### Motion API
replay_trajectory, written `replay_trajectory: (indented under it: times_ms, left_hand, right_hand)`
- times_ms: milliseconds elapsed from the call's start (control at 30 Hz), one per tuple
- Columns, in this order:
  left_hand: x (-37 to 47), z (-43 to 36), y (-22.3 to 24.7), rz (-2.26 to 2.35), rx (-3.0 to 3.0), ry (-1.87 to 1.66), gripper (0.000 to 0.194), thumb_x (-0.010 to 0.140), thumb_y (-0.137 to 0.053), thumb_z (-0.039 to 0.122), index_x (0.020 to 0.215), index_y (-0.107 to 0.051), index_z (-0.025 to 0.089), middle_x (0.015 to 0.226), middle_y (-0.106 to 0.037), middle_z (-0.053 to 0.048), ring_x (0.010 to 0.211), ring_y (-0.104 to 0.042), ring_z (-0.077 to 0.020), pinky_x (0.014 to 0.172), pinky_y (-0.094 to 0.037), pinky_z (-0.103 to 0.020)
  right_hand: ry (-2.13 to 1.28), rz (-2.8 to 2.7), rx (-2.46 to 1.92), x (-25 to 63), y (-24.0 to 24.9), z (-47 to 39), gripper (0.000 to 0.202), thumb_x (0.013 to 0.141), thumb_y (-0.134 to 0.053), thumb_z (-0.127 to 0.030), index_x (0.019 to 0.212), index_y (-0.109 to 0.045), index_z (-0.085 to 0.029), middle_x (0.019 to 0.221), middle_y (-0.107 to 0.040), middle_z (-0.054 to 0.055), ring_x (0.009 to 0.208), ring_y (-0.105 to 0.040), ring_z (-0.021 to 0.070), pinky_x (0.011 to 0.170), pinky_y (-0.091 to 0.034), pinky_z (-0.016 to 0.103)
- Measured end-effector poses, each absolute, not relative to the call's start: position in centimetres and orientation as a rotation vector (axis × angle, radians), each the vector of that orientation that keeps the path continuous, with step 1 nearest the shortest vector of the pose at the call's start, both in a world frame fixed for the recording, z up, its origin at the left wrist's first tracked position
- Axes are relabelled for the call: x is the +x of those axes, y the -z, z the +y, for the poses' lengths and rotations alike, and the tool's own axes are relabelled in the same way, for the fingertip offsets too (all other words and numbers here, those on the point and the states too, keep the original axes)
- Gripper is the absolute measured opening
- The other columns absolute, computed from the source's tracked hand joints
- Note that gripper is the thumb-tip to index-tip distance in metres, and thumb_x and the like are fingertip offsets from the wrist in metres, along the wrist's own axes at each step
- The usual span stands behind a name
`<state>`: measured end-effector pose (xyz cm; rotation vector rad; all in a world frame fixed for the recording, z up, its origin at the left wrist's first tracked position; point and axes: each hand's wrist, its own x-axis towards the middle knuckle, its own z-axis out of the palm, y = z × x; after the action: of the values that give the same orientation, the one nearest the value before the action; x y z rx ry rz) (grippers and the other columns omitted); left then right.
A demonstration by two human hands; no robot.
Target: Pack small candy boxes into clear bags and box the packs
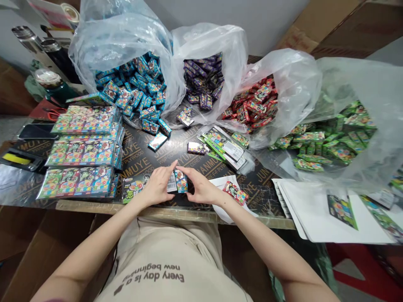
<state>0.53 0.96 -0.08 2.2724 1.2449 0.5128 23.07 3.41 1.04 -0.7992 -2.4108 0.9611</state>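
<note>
At the table's front edge, a small blue printed box (181, 181) sits between my two hands, beside the barcode end of a black-and-green printed card (132, 188). My left hand (160, 184) lies across this card, thumb and index finger curled round its barcode end and covering its middle. From the other side my right hand (201, 186) holds the blue box, index finger at its top and thumb near its lower corner. The two index fingertips nearly meet. A red printed packet (235, 193) rests on white paper right of my right hand.
Clear plastic bags hold blue boxes (138, 84), purple boxes (204, 77), red boxes (255, 102) and green boxes (340, 138). Stacked printed packs (80, 153) stand at left near a tape dispenser (22, 159). Loose cards (225, 144) lie beyond my hands; white sheets (317, 214) overhang at right.
</note>
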Motion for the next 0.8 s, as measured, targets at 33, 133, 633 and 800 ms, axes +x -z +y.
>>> replay_trajectory:
  times_ms: [33, 133, 633, 800]
  left_hand:
    - [0.5, 0.9, 0.1, 1.228, 2.265, -0.524, 0.119, 0.062, -0.074, 0.021, 0.152, 0.004, 0.024, 0.132, -0.05, -0.012, 0.116, -0.05, -0.0309, 0.099, -0.041, -0.048]
    - [0.4, 1.0, 0.3, 1.16, 2.251, -0.582, 0.12, 0.062, -0.074, 0.019, 0.151, 0.005, 0.026, 0.142, -0.042, -0.013, 0.12, -0.048, -0.0311, 0.101, -0.041, -0.049]
    - [-0.8, 1.0, 0.7, 1.419, 2.175, -0.485, 0.124, 0.054, -0.083, 0.032, 0.152, -0.007, 0.026, 0.117, -0.054, -0.009, 0.108, -0.053, -0.031, 0.096, -0.04, -0.048]
    - [-1.1, 1.2, 0.3, 1.392, 2.102, -0.589, 0.125, 0.054, -0.084, 0.03, 0.152, -0.005, 0.027, 0.117, -0.055, -0.008, 0.108, -0.053, -0.0292, 0.097, -0.04, -0.047]
  right_hand:
    - [-0.964, -2.424, -0.804, 23.2, -1.2, 3.5, 0.093, 0.064, -0.059, -0.012, 0.149, -0.023, -0.019, 0.142, -0.046, 0.015, 0.126, -0.048, 0.0293, 0.106, -0.039, 0.046]
    - [-1.013, -2.436, -0.764, 23.4, -1.5, 3.7, 0.094, 0.066, -0.06, -0.011, 0.151, -0.019, -0.02, 0.148, -0.04, 0.013, 0.132, -0.043, 0.0285, 0.11, -0.036, 0.047]
    - [-1.022, -2.288, -0.708, 23.5, 0.0, 4.0, 0.088, 0.069, -0.063, -0.015, 0.148, -0.024, -0.022, 0.14, -0.044, 0.014, 0.126, -0.046, 0.0263, 0.108, -0.038, 0.045]
    - [-0.996, -2.283, -0.685, 23.4, -0.9, 4.2, 0.09, 0.068, -0.062, -0.015, 0.148, -0.022, -0.024, 0.134, -0.046, 0.013, 0.122, -0.048, 0.0265, 0.104, -0.041, 0.045]
